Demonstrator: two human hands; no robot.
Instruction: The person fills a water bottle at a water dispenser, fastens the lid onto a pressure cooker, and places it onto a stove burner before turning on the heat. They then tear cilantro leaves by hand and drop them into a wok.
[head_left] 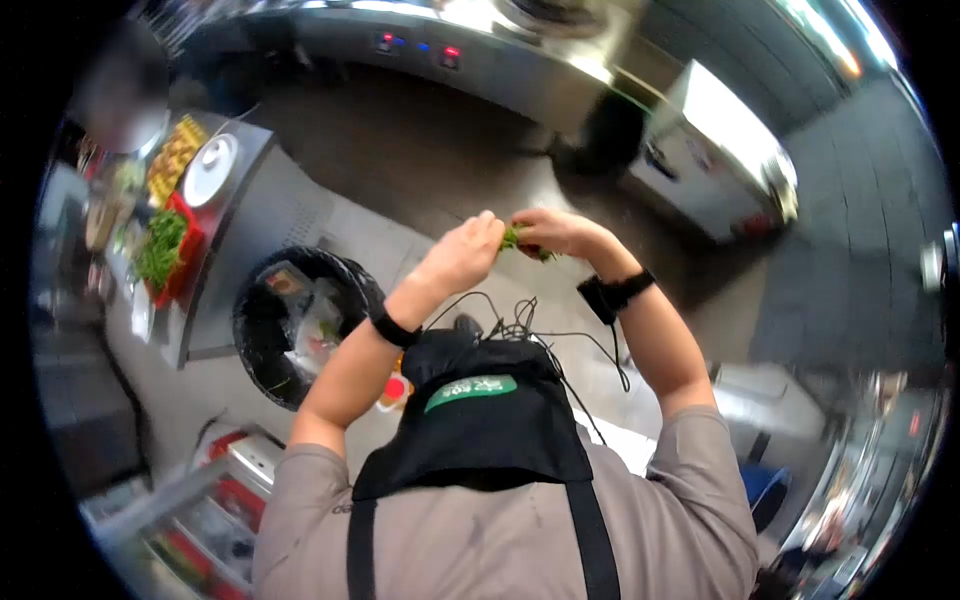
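Observation:
Both of my hands are held out in front of my black apron (480, 420), close together at the middle of the view. Green leafy stems (513, 238) show between them. My left hand (467, 250) has its fingers closed on one side of the greens. My right hand (555, 232) pinches the other side, and a few leaves stick out below its fingers. The greens are small and partly hidden by my fingers. Black bands sit on both wrists, and thin black cables hang below the hands.
A black-lined bin (262, 340) with waste stands at the left. Beyond it a steel counter (262, 205) holds a red basket (192, 245) of greens, a white round lid (210, 170) and yellow food pieces (175, 160). A white cabinet (700, 150) stands at the upper right.

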